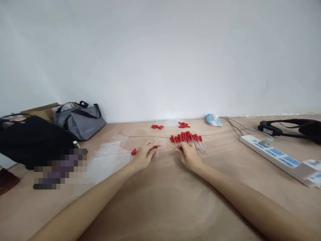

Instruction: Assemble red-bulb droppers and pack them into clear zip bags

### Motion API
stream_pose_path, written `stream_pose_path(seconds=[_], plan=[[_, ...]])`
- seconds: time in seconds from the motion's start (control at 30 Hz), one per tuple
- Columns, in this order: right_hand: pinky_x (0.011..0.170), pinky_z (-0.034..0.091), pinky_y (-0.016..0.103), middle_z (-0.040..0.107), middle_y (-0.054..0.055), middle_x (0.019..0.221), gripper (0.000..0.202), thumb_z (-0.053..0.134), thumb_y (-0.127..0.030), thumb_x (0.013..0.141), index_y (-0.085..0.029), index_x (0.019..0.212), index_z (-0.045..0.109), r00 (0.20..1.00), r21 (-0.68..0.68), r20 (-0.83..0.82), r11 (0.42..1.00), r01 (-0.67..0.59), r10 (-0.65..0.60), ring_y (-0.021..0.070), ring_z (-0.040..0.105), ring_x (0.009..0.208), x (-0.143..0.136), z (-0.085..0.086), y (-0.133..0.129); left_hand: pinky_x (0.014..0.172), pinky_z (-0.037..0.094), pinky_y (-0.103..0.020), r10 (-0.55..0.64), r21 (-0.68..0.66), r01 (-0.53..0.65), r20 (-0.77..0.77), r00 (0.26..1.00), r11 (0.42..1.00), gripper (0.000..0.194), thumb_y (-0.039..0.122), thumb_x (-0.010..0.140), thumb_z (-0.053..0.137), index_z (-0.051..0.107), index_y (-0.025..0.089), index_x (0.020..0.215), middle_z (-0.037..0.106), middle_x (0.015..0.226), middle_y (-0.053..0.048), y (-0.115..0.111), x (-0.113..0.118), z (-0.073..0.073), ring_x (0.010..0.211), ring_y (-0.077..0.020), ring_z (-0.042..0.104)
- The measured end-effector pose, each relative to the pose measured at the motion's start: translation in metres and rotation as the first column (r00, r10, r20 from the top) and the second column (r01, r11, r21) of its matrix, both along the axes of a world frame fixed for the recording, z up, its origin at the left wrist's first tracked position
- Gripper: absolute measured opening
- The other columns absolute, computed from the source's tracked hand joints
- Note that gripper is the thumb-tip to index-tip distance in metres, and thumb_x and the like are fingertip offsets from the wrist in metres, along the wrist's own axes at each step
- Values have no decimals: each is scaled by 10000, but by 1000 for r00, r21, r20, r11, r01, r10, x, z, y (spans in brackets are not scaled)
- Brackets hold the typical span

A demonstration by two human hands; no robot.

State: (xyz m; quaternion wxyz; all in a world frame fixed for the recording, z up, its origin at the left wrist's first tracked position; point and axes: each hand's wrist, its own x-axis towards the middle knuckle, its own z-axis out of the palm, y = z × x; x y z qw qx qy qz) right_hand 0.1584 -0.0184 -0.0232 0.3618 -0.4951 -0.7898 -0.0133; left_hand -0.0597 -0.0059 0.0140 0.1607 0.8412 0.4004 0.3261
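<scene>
My left hand (pixel 144 154) is closed in a pinch, with a small red rubber bulb (pixel 155 147) at its fingertips. Beside those fingers lies a row of clear thin pipette tubes (pixel 162 146). My right hand (pixel 188 154) is closed on a clear pipette tube (pixel 172 145) whose end points left; whether it grips more than one cannot be made out. Right behind that hand are many droppers with red bulbs (pixel 187 135) fitted on their tubes, laid side by side. More loose red bulbs (pixel 134 152) rest to the left of my left hand.
Clear plastic bags (pixel 107 160) lie at left. Near the wall are further red bulbs (pixel 157 127) and a crumpled blue-white packet (pixel 214 119). A power strip (pixel 273 155) and a black headset (pixel 293 129) are at right; a striped bag (pixel 80 122) and black bag (pixel 37 140) at left.
</scene>
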Motion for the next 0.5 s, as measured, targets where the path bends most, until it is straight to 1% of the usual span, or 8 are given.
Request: stream_pose_path(seconds=[0.03, 0.1, 0.17, 0.23, 0.3, 0.4, 0.47, 0.5], plan=[[707, 287, 292, 606, 61, 809, 194, 337, -208, 866, -151, 903, 519, 999, 17, 11, 998, -53, 53, 161, 521, 730, 8, -3, -6, 691, 453, -273, -25, -31, 25, 22, 999, 999, 180, 160, 816, 413, 553, 169, 929, 532, 810, -26, -8, 4, -5, 727, -142, 555], [701, 286, 295, 604, 66, 819, 238, 334, -197, 871, -154, 1006, 525, 993, 46, 58, 993, -105, 102, 162, 514, 732, 20, -6, -16, 665, 454, -259, -49, -117, 56, 64, 997, 991, 97, 165, 804, 444, 517, 166, 869, 550, 780, -17, -22, 9, -13, 719, -140, 551], [706, 280, 303, 603, 67, 817, 262, 343, -187, 869, -169, 1037, 543, 988, 61, 102, 990, -125, 119, 159, 510, 728, 27, -7, -23, 634, 446, -251, -53, -153, 53, 5, 999, 987, 48, 173, 788, 475, 503, 174, 827, 560, 763, -5, -32, 11, -18, 690, -137, 543], [717, 273, 309, 604, 60, 813, 251, 366, -183, 861, -181, 1001, 575, 985, 57, 117, 989, -136, 128, 152, 511, 728, 29, -6, -28, 628, 433, -257, -31, -118, 21, -92, 995, 993, 18, 185, 770, 503, 509, 180, 786, 560, 750, 2, -38, 11, -20, 690, -144, 535], [724, 265, 311, 605, 53, 823, 235, 389, -183, 853, -188, 972, 592, 984, 43, 112, 989, -143, 137, 144, 516, 734, 26, -5, -30, 640, 428, -268, -4, -73, -7, -152, 988, 997, 31, 211, 761, 527, 519, 182, 769, 563, 757, 1, -41, 10, -21, 717, -155, 537], [725, 254, 311, 609, 40, 828, 222, 407, -194, 850, -201, 955, 602, 980, 22, 118, 986, -162, 159, 135, 523, 738, 19, -4, -33, 666, 440, -274, 22, -65, -31, -142, 990, 997, 123, 243, 765, 545, 537, 188, 875, 577, 837, -9, -40, 9, -22, 760, -160, 552], [724, 248, 309, 614, 35, 819, 215, 410, -202, 853, -201, 940, 606, 976, 11, 131, 984, -177, 174, 131, 528, 746, 15, -4, -34, 692, 445, -274, 12, -57, -20, -138, 990, 998, 149, 242, 794, 517, 559, 197, 929, 572, 896, -18, -39, 10, -23, 782, -155, 558], [724, 246, 308, 616, 33, 814, 212, 411, -204, 854, -200, 933, 608, 974, 6, 135, 983, -183, 180, 130, 530, 749, 14, -3, -35, 709, 443, -275, 1, -46, -8, -147, 989, 999, 147, 237, 813, 492, 578, 202, 926, 569, 910, -19, -38, 10, -24, 792, -154, 558]])
